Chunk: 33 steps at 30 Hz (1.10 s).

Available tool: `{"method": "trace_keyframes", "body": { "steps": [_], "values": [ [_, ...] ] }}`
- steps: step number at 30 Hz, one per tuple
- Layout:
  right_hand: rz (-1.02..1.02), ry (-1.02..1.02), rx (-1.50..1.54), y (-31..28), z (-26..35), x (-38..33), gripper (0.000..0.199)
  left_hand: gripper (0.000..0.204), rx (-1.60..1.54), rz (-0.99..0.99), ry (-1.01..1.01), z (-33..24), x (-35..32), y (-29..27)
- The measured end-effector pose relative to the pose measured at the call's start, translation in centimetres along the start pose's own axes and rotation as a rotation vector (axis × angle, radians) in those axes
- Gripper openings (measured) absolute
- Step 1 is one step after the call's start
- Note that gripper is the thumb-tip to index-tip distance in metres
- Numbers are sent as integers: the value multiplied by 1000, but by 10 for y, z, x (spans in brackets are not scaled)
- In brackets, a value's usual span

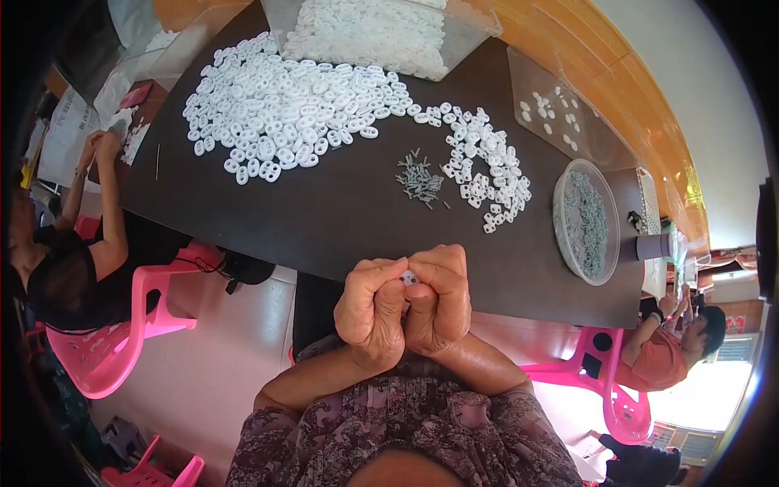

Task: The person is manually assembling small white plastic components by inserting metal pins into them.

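In front of my chest, just off the table's near edge, my left hand [369, 312] and my right hand [439, 304] meet with fingers curled and thumbs up. Between their fingertips they pinch a small white plastic piece [409, 277] with dark holes; most of it is hidden by the fingers. Beyond them on the dark table [324, 211] lies a little heap of thin grey-green pins [419, 180]. A big pile of white oval two-holed pieces [284, 105] spreads across the far left. Right of the pins sits a looser pile of white pieces [503, 174].
A clear bin [466, 57] full of white pieces stands at the back. Scattered white pieces lie in a clear tray [535, 77] at right. A round clear tub [561, 243] holds more pins, beside a grey cup [652, 247]. Other people sit left and right on pink chairs [138, 325].
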State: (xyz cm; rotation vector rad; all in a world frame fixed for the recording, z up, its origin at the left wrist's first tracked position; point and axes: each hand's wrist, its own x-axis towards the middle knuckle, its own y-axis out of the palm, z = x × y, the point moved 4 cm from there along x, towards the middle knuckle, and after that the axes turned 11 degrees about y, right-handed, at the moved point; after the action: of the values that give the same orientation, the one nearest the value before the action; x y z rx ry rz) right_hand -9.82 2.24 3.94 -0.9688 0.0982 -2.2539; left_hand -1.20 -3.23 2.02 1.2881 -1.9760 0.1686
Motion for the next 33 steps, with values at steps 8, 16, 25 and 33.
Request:
{"method": "trace_keyframes", "body": {
  "steps": [8, 16, 25, 33],
  "values": [
    [16, 46, -231, -49, -11, 38, 15, 23, 23, 153, -298, 14, 11, 7],
    [-427, 121, -543, -176, -76, 184, 10, 16, 254, 350, -101, 30, 36, 14],
    [-353, 53, -1145, -214, -141, 244, 11, 22, 527, 503, 249, 41, 53, 40],
    [-54, -278, -712, -125, -83, 159, 11, 14, 854, 890, 661, 52, 53, 76]
  ]
}}
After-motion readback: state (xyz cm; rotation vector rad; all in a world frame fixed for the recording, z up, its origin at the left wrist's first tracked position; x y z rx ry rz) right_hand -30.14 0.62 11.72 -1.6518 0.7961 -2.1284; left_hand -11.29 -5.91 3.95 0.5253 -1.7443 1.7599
